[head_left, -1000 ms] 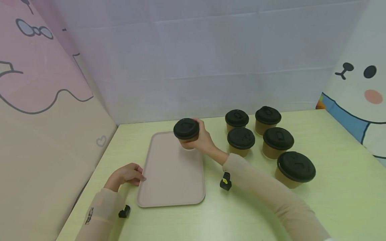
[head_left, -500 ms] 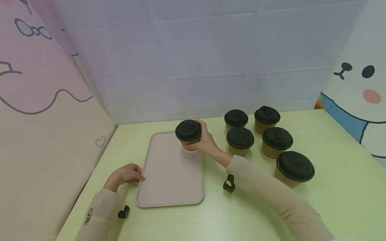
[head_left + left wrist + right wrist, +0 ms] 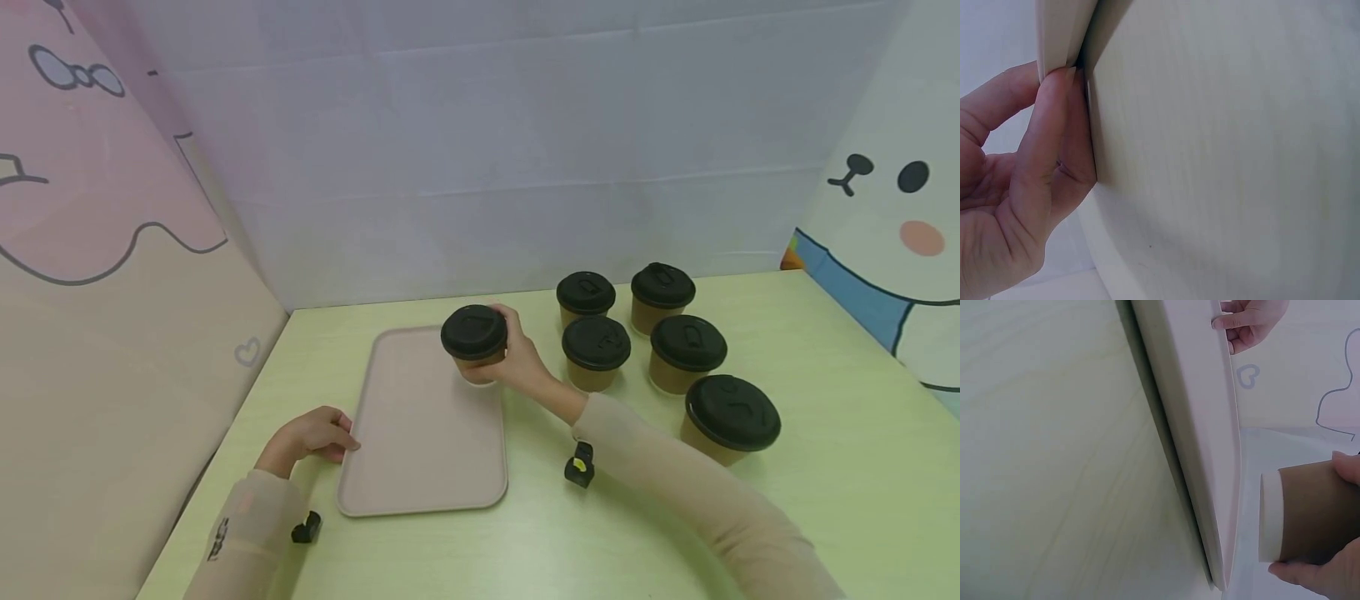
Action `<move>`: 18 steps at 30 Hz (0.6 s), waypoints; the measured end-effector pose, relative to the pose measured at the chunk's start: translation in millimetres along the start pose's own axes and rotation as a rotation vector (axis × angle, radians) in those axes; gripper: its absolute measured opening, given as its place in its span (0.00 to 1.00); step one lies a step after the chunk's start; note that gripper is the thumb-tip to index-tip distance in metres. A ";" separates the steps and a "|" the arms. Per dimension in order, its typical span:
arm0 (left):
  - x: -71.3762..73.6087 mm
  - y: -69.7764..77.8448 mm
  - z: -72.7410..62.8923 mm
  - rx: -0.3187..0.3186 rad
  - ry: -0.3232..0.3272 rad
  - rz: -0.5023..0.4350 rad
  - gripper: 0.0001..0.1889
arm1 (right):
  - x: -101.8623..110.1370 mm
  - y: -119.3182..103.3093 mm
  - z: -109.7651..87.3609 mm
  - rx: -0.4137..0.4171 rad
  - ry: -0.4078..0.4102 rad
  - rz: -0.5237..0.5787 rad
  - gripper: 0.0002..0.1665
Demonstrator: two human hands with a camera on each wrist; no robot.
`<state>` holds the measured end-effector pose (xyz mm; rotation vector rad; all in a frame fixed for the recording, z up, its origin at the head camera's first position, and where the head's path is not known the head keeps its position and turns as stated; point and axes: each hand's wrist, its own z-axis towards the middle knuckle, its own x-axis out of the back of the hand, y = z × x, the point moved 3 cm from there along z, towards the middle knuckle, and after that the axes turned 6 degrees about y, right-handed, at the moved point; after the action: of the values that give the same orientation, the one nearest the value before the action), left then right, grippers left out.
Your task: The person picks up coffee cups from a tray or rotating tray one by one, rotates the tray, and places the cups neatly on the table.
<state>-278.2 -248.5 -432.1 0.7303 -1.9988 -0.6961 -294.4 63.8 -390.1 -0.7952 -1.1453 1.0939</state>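
My right hand point(image 3: 519, 358) grips a brown paper cup point(image 3: 480, 367) with a black lid from its right side, fingers and thumb round the body. The cup is upright over the far right part of a pale pink tray point(image 3: 423, 433). In the right wrist view, the cup's pale base point(image 3: 1270, 517) shows a gap from the tray point(image 3: 1200, 425). My left hand point(image 3: 318, 435) pinches the tray's left edge. In the left wrist view, the thumb and fingers of the left hand point(image 3: 1029, 169) meet at the tray's rim point(image 3: 1063, 31), with fingertips at its underside.
Several lidded cups stand on the table right of the tray: a back one point(image 3: 585, 296), another back one point(image 3: 662, 287), a middle one point(image 3: 596, 343), one to its right point(image 3: 687, 346) and the nearest point(image 3: 731, 417). Fabric walls point(image 3: 480, 167) border the table point(image 3: 570, 542).
My right hand has moved slightly right and nearer to me with the cup. My left hand keeps its place on the tray's edge, and the other cups stand as before.
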 end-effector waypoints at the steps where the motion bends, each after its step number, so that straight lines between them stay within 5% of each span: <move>1: 0.0 0.0 0.1 -0.001 -0.001 0.000 0.10 | 0.8 0.2 -1.1 0.001 -0.002 0.004 0.58; 18: 0.6 -1.3 1.5 -0.002 0.000 -0.001 0.10 | 16.5 6.7 -18.4 -0.011 -0.029 -0.004 0.59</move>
<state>-279.4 -249.5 -433.5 0.7298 -1.9977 -0.6990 -277.7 82.2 -395.9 -0.7872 -1.1773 1.0993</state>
